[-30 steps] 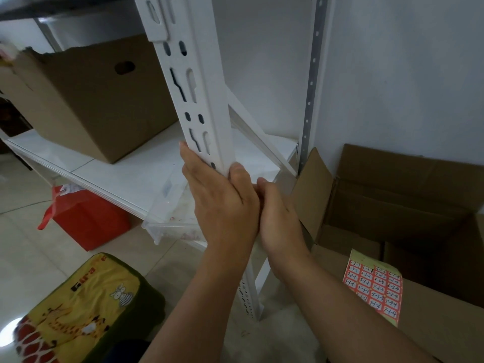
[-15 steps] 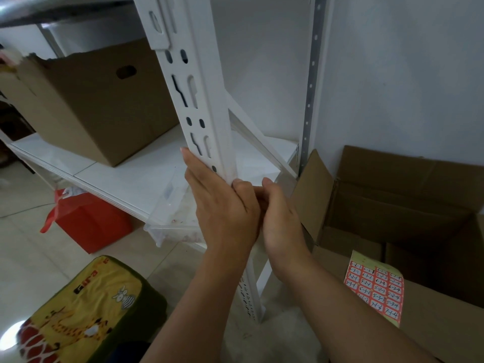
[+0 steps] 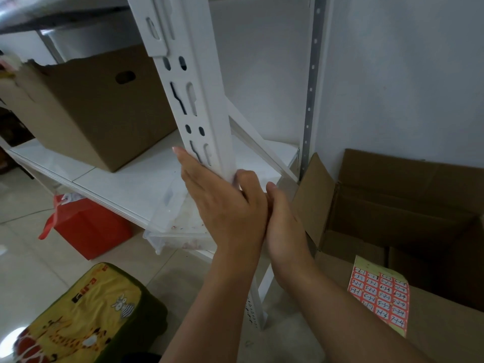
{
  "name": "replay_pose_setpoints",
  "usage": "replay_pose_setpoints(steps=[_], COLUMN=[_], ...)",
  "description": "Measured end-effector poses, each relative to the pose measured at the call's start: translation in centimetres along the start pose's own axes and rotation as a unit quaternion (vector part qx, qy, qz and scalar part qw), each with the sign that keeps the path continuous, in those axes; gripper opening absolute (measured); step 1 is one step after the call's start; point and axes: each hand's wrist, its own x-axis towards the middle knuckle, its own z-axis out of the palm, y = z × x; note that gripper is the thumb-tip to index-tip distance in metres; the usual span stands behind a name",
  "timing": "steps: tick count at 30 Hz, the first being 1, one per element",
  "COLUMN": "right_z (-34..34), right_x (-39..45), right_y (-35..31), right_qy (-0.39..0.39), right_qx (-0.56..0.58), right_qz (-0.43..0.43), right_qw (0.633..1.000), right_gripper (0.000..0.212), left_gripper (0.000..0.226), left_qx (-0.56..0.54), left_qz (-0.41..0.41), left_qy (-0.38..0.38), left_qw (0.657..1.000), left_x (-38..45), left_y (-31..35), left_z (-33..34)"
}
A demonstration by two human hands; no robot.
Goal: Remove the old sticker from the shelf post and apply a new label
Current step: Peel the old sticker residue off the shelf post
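- Your left hand (image 3: 225,208) lies flat against the white shelf post (image 3: 199,100), fingers straight along its slotted face and thumb pressed on the post's corner.
- Your right hand (image 3: 284,226) sits just behind the left at the post's far side; its fingers are hidden, so you cannot tell whether it grasps anything.
- No old sticker shows; your hands cover that stretch of post.
- The sheet of red labels (image 3: 379,297) rests on the open cardboard box (image 3: 419,205) to your right.
- A second cardboard box (image 3: 91,108) stands on the shelf board (image 3: 125,184), left of the post.
- A clear plastic tray (image 3: 172,231) hangs under the board, just beside your left hand.
- On the floor lie a red bag (image 3: 89,229) and a yellow cushion (image 3: 86,315).
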Motion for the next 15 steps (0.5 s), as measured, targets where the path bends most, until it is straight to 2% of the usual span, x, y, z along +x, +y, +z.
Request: replay_pose_setpoints(steps=[15], right_z=[-0.02], right_x=[-0.3], right_y=[-0.27], right_qy=[-0.011], right_qx=[-0.002], right_qz=[-0.006], right_qw=[1.0], right_gripper=[0.063], left_gripper=[0.079], left_qx=[0.002], left_qz=[0.049], left_qy=[-0.045], left_qw=[0.998], left_x=[0.02], left_y=[-0.41], left_z=[-0.57])
